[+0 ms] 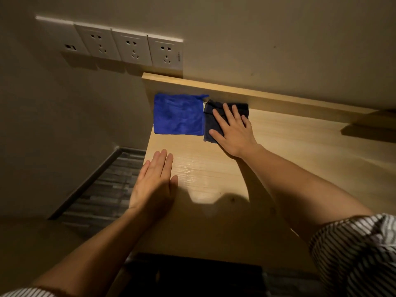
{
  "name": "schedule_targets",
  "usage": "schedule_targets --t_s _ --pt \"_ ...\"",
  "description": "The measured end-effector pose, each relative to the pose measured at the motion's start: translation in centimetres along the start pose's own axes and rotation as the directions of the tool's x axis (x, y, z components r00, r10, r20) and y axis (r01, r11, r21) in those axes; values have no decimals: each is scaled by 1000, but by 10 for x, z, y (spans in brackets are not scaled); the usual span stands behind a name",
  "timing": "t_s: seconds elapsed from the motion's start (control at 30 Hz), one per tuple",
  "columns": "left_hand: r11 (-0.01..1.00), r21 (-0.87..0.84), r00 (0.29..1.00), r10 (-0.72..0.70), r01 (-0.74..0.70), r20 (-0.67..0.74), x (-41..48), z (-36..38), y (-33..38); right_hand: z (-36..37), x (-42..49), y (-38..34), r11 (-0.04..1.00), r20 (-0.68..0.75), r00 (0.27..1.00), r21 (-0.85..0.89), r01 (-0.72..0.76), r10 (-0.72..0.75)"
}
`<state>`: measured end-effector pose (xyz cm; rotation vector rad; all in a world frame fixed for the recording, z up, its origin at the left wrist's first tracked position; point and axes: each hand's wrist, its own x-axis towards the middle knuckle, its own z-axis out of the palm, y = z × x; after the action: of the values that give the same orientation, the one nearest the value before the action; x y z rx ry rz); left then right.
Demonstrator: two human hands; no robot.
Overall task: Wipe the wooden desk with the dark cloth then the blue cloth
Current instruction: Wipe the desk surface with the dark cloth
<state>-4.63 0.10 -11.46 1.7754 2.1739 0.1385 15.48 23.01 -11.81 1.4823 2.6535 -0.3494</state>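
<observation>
A light wooden desk [289, 151] runs along the wall. The blue cloth [177, 114] lies flat at the desk's far left corner. Right beside it lies the dark cloth [209, 123], touching the back ledge. My right hand [232, 130] rests flat on the dark cloth with fingers spread, covering most of it. My left hand [155, 181] lies flat near the desk's left edge, fingers together, holding nothing.
A raised wooden ledge [257, 95] lines the back of the desk against the wall. A row of white wall sockets [128, 47] sits above the left corner. Grey plank floor [102, 189] shows left of the desk. A dark object [192, 275] is below the front edge.
</observation>
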Motion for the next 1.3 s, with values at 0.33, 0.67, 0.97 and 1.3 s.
schedule_targets --t_s 0.33,0.67,0.97,1.3 --pt "999 39 1000 1 0 -16 -2 8 -2 20 -66 -34 991 13 991 12 -135 135" --pt "847 -531 974 -94 -31 -207 -20 3 -11 37 -119 -98 983 74 983 59 -173 169" --pt "569 -822 978 -175 3 -117 -15 -13 -29 44 -118 -162 999 70 997 26 -28 26" --pt "834 -508 968 114 -215 -224 -1 -15 -17 17 -184 -116 974 -221 971 223 -45 95"
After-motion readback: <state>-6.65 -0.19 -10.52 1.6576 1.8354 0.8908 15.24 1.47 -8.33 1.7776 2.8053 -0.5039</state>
